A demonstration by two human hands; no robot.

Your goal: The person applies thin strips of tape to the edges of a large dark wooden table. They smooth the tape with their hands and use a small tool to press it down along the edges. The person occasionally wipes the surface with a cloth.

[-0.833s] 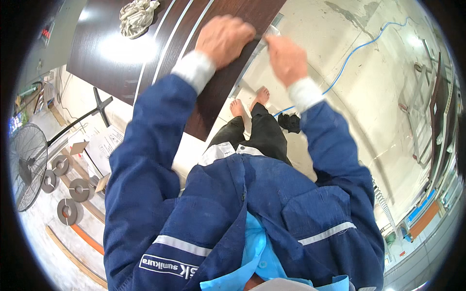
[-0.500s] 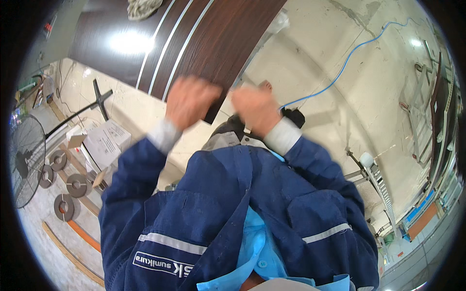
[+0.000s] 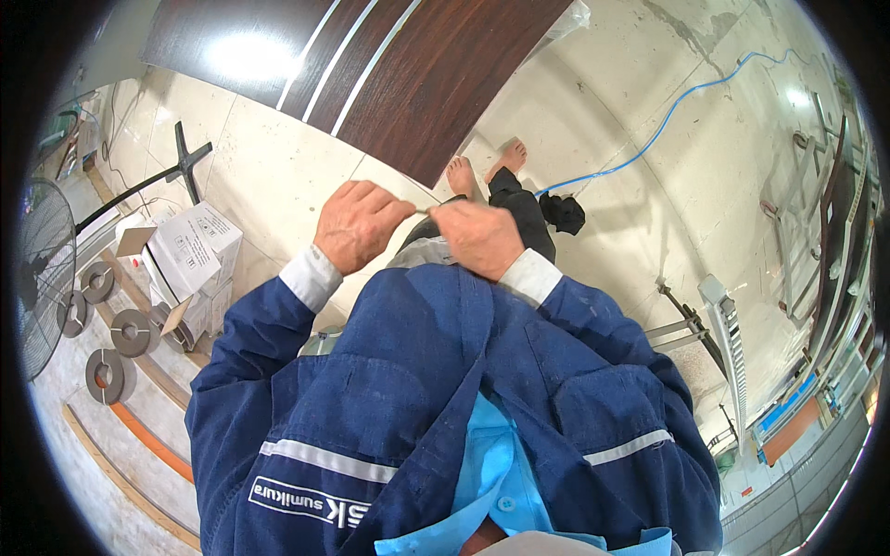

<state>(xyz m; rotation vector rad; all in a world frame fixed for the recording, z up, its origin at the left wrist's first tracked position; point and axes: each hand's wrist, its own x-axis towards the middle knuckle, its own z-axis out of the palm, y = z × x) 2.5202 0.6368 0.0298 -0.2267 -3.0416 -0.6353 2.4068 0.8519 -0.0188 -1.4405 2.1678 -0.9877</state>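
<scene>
While both hands meet at the centre of the frame, just above the blue jacket (image 3: 445, 389), the left hand (image 3: 357, 225) curls its fingers (image 3: 394, 211) nearly closed, pinching one end of a thin pale strip (image 3: 424, 211). Just to its right, the right hand (image 3: 477, 236) grips the strip's other end with fingers folded tight. Whether the strip is tape or film cannot be told. Above them, a dark wood-grain panel (image 3: 436, 83) with light stripes fills the top centre, and bare feet (image 3: 462, 174) stand on the pale floor (image 3: 649, 232).
</scene>
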